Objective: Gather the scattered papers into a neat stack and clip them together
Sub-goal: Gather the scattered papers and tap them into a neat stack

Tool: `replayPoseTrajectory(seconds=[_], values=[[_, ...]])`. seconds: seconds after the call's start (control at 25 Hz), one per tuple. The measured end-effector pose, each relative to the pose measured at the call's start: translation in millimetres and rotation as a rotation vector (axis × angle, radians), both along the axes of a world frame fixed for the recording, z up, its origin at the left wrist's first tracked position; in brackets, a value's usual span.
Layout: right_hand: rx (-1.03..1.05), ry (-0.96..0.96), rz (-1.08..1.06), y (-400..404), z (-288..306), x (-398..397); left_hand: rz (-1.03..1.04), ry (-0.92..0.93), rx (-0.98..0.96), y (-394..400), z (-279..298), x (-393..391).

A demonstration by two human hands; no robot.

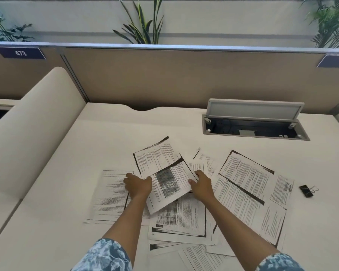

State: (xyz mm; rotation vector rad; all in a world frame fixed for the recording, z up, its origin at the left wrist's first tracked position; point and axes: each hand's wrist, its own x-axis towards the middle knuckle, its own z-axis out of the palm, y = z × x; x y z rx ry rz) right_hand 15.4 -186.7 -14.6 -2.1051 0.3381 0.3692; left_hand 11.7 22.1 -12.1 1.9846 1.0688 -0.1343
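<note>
Several printed sheets lie scattered and overlapping on the cream desk (57, 192). My left hand (138, 185) and my right hand (201, 184) grip the two sides of a sheet with a dark smudged block (169, 184), lifted slightly above the others. Another sheet (157, 156) sticks out behind it, and whether it is held too I cannot tell. More papers spread to the right (247, 184), to the left (112, 194) and toward me (182, 218). A black binder clip (306, 190) lies on the desk right of the papers, away from both hands.
An open cable hatch (254, 126) with a raised grey lid sits at the back right of the desk. A tan partition (184, 75) closes the far edge, with plants behind it. A rounded cream side divider (37, 133) rises on the left.
</note>
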Motion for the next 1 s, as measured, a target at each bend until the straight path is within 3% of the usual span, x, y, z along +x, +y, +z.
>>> replayPoseTrajectory(seconds=[0.2,0.32,0.44,0.56,0.68,0.72,0.88,1.0], values=[[0.161,0.066,-0.161,-23,0,-30,0.017,-0.035,-0.119,-17,5,-3],[0.191,0.123,-0.133,-34,4,-51,0.023,-0.069,-0.249,-27,6,-7],[0.239,0.156,-0.049,-48,4,-65,-0.136,-0.125,-0.284,-32,5,-15],[0.306,0.159,-0.125,-57,2,-67,-0.363,-0.168,-0.246,-39,11,-26],[0.26,0.102,-0.21,-60,3,-69,-0.424,-0.194,-0.275,-46,10,-39],[0.227,0.083,-0.213,-60,4,-72,-0.408,-0.198,-0.239,-48,8,-43],[0.055,0.056,-0.158,-57,2,-89,-0.346,-0.052,0.213,-50,-3,-53],[-0.12,0.071,-0.115,-49,0,-97,-0.283,-0.005,0.163,-55,-4,-57]])
